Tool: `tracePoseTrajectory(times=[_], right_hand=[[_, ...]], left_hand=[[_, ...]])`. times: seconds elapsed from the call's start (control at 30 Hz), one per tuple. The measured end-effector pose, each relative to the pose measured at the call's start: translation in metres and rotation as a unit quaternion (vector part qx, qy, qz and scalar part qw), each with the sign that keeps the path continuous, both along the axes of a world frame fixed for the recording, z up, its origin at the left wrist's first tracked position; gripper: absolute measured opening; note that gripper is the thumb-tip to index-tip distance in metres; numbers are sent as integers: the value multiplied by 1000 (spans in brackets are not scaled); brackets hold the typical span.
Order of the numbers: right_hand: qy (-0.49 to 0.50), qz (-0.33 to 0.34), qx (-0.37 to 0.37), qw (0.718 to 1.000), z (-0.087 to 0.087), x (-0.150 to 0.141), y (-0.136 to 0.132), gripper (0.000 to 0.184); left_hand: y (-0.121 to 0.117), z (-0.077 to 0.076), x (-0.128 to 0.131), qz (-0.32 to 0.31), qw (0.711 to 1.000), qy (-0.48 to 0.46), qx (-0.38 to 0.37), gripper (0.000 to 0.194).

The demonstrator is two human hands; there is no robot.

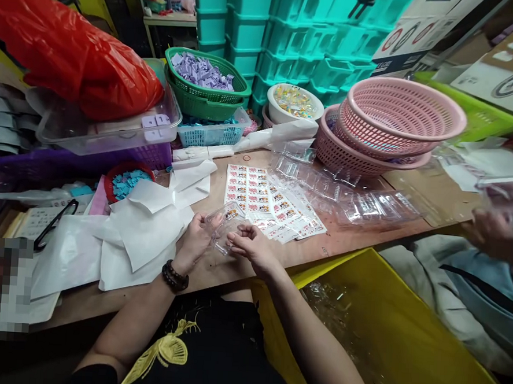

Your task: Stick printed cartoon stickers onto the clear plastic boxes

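Between my hands, just above the near edge of the table, is a small clear plastic case (223, 231) with a printed cartoon sticker on its upper part. My left hand (196, 239) is closed on the case's left side. At its right side, my right hand (253, 248) has its fingers bent and pinched against the edge. Right behind the case lie sheets of printed cartoon stickers (250, 189), overlapping and fanned to the right. More clear plastic cases (368, 206) lie in a loose pile beyond them.
White backing papers (143, 231) are heaped at left, near eyeglasses (54, 223) and a red bowl of blue pieces (129, 183). Pink baskets (400, 117) stand at back right. A yellow bin (362, 303) sits below the table edge. Another person's hand (497, 230) holds clear plastic at far right.
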State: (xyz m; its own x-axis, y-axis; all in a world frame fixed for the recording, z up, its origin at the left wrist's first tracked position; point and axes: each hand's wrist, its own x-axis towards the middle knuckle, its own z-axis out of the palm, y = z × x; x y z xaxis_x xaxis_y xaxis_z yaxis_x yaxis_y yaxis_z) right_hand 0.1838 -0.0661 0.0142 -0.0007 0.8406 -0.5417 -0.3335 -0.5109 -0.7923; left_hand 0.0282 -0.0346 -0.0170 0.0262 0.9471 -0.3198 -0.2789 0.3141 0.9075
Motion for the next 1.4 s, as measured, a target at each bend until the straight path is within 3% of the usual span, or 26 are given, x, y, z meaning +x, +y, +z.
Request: tracePoseTrajectory(times=[0.13,0.27,0.5,0.57,0.7,0.8,1.0,1.17,1.3,1.4], right_hand=[[17,-15,-2,1000,-5,-9,-3,68],[-58,-7,31,998,-8,-10,-2,64],[-27,75,70,994,-7,-3,3,63],[-25,75,102,992,-7,-1,2,60],[-109,94,154,978,-7,0,-1,52],[-152,110,178,966,-4,-1,-3,51],[-148,124,153,969,4,-3,-9,53],[-134,128,122,975,7,7,-11,53],[-92,111,119,982,6,15,-13,56],[-65,110,130,983,2,13,-14,62]], left_hand=[[-1,5,0,22,999,-21,-21,52],[2,8,-4,6,999,-29,-36,53],[1,3,-9,20,1000,-4,8,57],[3,8,-14,-23,999,-28,-4,57],[10,25,-23,-171,981,-85,-29,56],[11,34,-22,-219,970,-101,-6,47],[2,30,-9,-179,974,-127,-52,44],[11,33,-24,-128,972,-149,-131,45],[25,44,-48,-49,989,-107,-94,49],[31,46,-56,-72,997,-8,-33,48]])
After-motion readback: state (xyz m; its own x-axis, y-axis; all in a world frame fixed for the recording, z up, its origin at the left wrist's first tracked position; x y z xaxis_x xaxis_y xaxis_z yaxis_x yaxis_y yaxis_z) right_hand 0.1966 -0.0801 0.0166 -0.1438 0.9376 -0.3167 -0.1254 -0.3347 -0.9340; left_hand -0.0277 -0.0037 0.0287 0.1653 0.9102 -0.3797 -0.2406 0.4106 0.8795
